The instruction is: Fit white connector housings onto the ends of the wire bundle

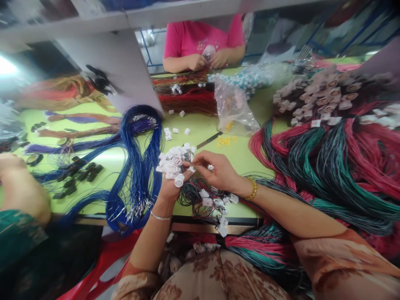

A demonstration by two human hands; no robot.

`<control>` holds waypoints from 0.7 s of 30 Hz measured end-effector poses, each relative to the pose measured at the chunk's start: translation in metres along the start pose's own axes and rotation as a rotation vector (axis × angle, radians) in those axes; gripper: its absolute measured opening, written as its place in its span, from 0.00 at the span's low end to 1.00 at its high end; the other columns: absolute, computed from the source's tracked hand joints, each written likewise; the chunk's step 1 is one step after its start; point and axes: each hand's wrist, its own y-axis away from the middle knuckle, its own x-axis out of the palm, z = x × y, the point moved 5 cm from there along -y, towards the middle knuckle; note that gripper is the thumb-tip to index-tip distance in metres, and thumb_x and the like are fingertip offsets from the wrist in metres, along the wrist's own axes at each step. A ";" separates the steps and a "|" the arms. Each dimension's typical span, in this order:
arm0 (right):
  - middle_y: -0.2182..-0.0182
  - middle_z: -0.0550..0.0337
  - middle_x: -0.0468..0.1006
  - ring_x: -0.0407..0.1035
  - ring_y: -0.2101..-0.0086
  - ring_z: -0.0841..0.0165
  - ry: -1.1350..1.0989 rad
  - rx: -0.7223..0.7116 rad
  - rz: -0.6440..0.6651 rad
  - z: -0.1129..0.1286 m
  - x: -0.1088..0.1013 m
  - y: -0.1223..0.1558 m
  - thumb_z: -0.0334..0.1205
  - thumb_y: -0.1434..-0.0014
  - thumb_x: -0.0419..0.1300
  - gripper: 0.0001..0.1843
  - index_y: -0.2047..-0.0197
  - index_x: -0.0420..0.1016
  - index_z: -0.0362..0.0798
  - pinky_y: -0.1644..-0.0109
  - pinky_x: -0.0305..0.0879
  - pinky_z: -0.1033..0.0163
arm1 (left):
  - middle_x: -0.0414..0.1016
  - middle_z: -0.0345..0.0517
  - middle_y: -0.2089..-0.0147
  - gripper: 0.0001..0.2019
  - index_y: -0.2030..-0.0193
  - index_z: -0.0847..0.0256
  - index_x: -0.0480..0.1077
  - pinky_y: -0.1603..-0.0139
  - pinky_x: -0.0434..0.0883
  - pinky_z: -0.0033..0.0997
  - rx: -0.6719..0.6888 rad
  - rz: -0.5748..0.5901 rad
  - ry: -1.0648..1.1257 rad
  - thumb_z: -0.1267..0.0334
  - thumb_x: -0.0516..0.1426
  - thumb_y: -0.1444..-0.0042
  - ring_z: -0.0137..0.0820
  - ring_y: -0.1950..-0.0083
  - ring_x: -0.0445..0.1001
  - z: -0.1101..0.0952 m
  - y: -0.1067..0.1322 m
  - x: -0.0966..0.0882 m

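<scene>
A cluster of white plastic connectors [173,162] with thin wires is gripped in my left hand [170,189], above the front part of the green tabletop. My right hand [215,168] meets it from the right, with thumb and index finger pinched beside a single white connector [191,168]. A tiny piece between those fingertips is too small to make out. Another small white connector [210,167] shows by the right hand's curled fingers. Below both hands, dark wires with white connectors [208,201] hang toward the table's front edge.
Blue wire bundles [134,146] and black connectors [90,171] lie left. Red, black and green wires [309,162] fill the right side. A blade [209,140], yellow bits [227,141] and a plastic bag [234,108] lie ahead. A co-worker in pink [203,41] sits opposite; another person's arm [21,187] is left.
</scene>
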 end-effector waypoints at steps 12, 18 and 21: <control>0.71 0.61 0.77 0.68 0.72 0.70 0.136 0.130 0.125 -0.001 -0.004 0.000 0.38 0.37 0.54 0.02 0.60 0.65 0.51 0.65 0.62 0.63 | 0.79 0.46 0.65 0.12 0.64 0.60 0.77 0.45 0.73 0.44 0.166 -0.010 -0.254 0.59 0.70 0.53 0.42 0.52 0.77 -0.017 0.001 0.007; 0.59 0.50 0.82 0.73 0.64 0.64 0.279 -0.001 0.160 0.008 0.017 0.017 0.31 0.37 0.50 0.20 0.43 0.70 0.46 0.61 0.66 0.61 | 0.77 0.43 0.66 0.12 0.69 0.60 0.73 0.42 0.72 0.45 0.174 -0.118 -0.243 0.60 0.70 0.55 0.36 0.60 0.77 -0.012 0.002 0.004; 0.53 0.47 0.80 0.74 0.58 0.62 0.248 -0.057 0.130 0.007 0.026 0.020 0.32 0.36 0.51 0.21 0.42 0.71 0.46 0.56 0.68 0.58 | 0.78 0.44 0.63 0.12 0.65 0.59 0.74 0.42 0.72 0.45 0.201 -0.136 -0.231 0.60 0.69 0.55 0.37 0.57 0.76 -0.009 0.001 0.003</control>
